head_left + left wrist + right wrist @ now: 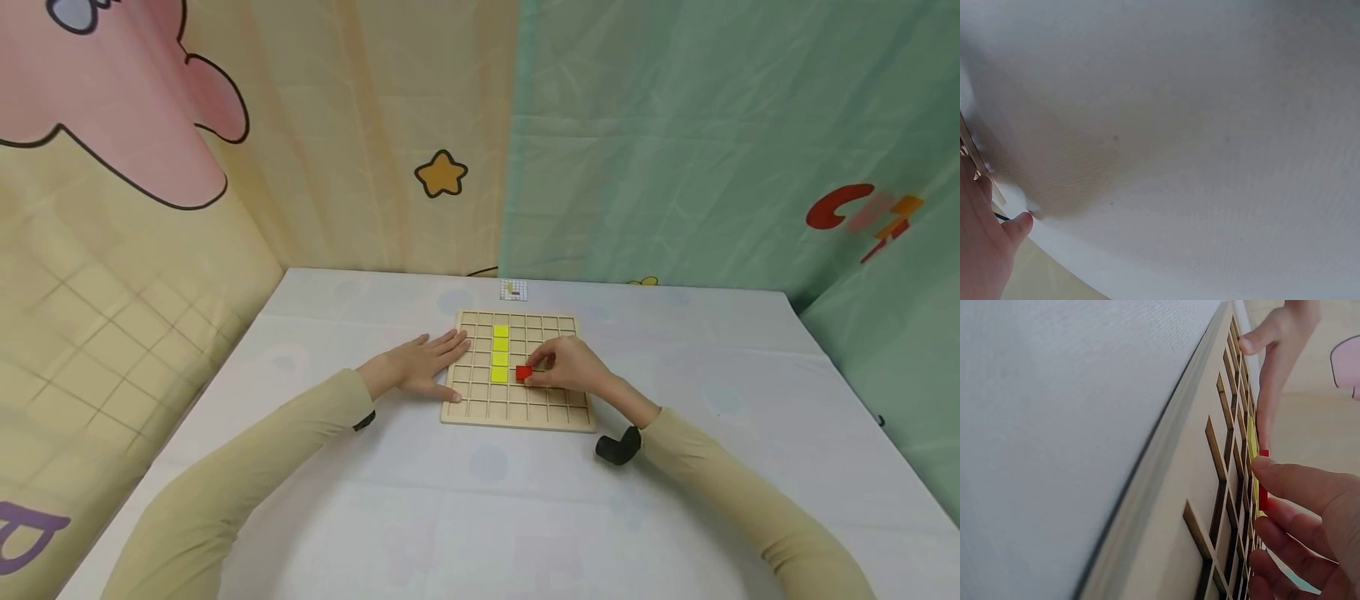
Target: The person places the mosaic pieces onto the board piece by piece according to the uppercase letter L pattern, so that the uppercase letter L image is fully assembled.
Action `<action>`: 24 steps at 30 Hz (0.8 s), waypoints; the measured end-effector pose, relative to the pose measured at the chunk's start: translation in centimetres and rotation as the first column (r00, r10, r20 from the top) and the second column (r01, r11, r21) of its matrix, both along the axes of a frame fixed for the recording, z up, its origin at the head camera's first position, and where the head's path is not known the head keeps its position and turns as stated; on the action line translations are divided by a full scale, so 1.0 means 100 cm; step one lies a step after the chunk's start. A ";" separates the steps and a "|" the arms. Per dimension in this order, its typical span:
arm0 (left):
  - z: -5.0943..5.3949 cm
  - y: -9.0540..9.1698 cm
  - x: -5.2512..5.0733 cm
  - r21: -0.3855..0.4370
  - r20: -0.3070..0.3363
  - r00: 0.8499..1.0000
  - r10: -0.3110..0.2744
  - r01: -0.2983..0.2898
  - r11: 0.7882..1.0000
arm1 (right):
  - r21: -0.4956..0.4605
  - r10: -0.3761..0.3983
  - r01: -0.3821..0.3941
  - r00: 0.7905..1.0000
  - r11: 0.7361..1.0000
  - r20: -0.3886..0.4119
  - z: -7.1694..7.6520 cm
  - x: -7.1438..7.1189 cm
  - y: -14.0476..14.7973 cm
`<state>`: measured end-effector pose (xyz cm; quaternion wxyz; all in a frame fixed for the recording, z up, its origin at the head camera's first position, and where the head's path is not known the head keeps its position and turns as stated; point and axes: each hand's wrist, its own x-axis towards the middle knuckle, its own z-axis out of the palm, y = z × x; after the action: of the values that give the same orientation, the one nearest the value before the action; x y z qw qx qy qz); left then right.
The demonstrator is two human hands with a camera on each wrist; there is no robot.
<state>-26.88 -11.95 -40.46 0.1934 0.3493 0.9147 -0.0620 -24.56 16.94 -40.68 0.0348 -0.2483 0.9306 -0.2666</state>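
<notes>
A square wooden grid board (551, 412) lies on the table. Several yellow square tiles (499, 359) form one column in its cells, left of the middle. Between thumb and fingers, my right hand (573, 365) pinches a red square tile (522, 373) over the board, just right of the lowest yellow tile. From the side, the right wrist view shows this red tile (1264, 481) edge-on, above the grid. My left hand (427, 367) rests at the board's left edge with fingers spread, its thumb and fingertips on the rim. Only part of it appears in the left wrist view.
A small printed card (513, 289) with a coloured grid pattern lies behind the board, near the table's back edge. White cloth covers the table (480, 517). Patterned curtains (675, 150) hang behind and at both sides. A black device (618, 447) sits at the right wrist.
</notes>
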 end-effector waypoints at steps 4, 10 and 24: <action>0.000 0.000 0.000 0.004 -0.003 1.000 -0.006 0.006 1.000 | -0.005 0.009 -0.009 1.000 1.000 0.017 -0.002 -0.003 -0.003; 0.001 0.000 0.001 0.011 -0.006 1.000 -0.014 0.014 1.000 | -0.013 0.017 -0.017 0.999 1.000 0.033 -0.004 -0.004 -0.005; 0.001 0.000 0.001 0.013 -0.003 1.000 -0.006 0.006 1.000 | -0.001 0.057 -0.057 0.998 0.998 0.016 0.006 -0.001 0.005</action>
<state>-26.73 -11.97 -40.36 0.1895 0.3534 0.9143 -0.0574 -24.61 17.46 -40.11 0.0498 -0.2726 0.9228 -0.2676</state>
